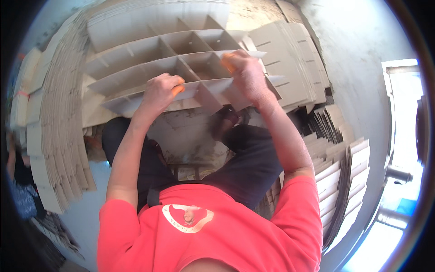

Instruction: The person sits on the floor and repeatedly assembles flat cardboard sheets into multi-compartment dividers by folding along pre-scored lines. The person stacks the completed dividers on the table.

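Just past the dark trousers (pixel 251 165) of the seated person, the divider grid (pixel 140 73) stands ahead: long cardboard strips running left to right, crossed by shorter ones into open cells. Near strip (pixel 124 104) runs by the knees. Handling, my judgement: light, stiff along each strip's height, but loose at the slots; likely to rack or skew if pushed from one side. Dry, not slippery. Edges probably crease under a hard pinch. Best hold: upper edges close to the crossings, one hand per side.

Left hand (pixel 157 93) over the near side, left of centre, fingertips drawn together at the near strip. Right hand (pixel 250 76) a little farther off, over the right end of the grid. Hands well apart. Blur at both: cannot tell whether either is clamped on board. Orange coverings (pixel 178 90) on some fingertips. Grid spreads beneath and between the hands; more cells continue beyond, toward the pale sheets (pixel 158 20) at the far side.
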`<state>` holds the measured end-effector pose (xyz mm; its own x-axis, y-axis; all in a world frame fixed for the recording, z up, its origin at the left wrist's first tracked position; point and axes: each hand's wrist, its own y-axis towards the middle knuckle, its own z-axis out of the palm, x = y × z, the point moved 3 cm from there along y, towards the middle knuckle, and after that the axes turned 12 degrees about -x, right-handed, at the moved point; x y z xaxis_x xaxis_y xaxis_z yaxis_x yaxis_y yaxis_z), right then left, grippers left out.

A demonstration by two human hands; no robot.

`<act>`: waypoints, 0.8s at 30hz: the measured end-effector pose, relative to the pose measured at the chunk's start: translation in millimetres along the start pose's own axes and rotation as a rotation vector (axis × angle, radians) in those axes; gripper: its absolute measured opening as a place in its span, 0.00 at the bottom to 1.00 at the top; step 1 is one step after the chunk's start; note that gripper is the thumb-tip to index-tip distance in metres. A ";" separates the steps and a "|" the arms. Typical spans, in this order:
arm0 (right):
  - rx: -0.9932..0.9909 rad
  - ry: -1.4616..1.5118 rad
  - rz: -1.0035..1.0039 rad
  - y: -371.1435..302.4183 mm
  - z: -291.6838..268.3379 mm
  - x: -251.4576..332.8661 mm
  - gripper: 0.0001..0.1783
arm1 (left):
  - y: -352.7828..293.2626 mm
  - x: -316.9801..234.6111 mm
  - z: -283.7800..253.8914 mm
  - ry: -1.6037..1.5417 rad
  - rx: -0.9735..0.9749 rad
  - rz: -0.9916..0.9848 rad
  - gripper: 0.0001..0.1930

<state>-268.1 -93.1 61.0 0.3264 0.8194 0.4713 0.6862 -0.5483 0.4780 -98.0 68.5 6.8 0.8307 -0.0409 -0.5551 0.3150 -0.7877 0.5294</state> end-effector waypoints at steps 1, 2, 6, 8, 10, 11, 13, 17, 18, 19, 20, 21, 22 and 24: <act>-0.184 -0.114 0.044 -1.8 -18.1 -18.2 0.08 | 0.7 -3.7 -2.4 0.012 0.008 0.002 0.10; -0.262 -0.328 0.068 -7.3 -32.9 -50.5 0.10 | 0.9 -6.7 -3.4 0.002 -0.003 0.017 0.12; -0.317 -0.904 0.229 -63.7 -101.2 -169.3 0.28 | 0.4 -15.0 -5.4 0.004 -0.034 0.063 0.17; -0.158 -1.022 0.464 -81.5 -104.9 -181.2 0.35 | -2.5 -14.2 -9.1 0.041 -0.033 0.055 0.19; -0.015 -1.078 0.570 -97.1 -105.2 -193.4 0.40 | -3.8 -12.9 -11.2 0.069 -0.020 0.034 0.20; -0.003 -1.069 0.554 -100.4 -107.2 -200.5 0.38 | -3.9 -11.9 -11.6 0.079 -0.012 0.034 0.19; 0.021 -1.048 0.522 -101.5 -108.8 -215.0 0.35 | -4.3 -10.1 -11.6 0.100 0.005 0.031 0.19; -0.030 -0.943 0.478 -103.5 -124.4 -255.6 0.32 | -3.1 -9.5 -11.7 0.117 0.022 0.005 0.19; -0.022 -0.918 0.504 -104.3 -128.3 -262.3 0.33 | -2.8 -9.1 -11.8 0.117 0.024 -0.005 0.19; -0.012 -0.889 0.527 -101.8 -129.9 -261.7 0.33 | -2.8 -9.2 -12.6 0.120 0.025 -0.019 0.19; -0.091 -0.909 0.488 -100.8 -129.7 -257.5 0.33 | -2.9 -9.7 -13.6 0.116 0.020 -0.013 0.19; -0.171 -0.927 0.450 -102.3 -126.8 -252.0 0.33 | -3.1 -9.9 -14.8 0.113 0.015 -0.006 0.19; -0.251 -0.944 0.410 -101.4 -123.4 -242.0 0.33 | -3.9 -9.7 -15.7 0.110 0.010 0.000 0.19; -0.151 -1.011 0.457 -98.9 -114.8 -228.1 0.33 | -6.0 -10.0 -17.4 0.118 0.008 0.000 0.19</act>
<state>-485.0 -245.0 -8.7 0.9528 0.2574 -0.1609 0.3034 -0.7911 0.5312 -100.2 84.4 20.3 0.8791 0.0309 -0.4756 0.3115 -0.7925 0.5243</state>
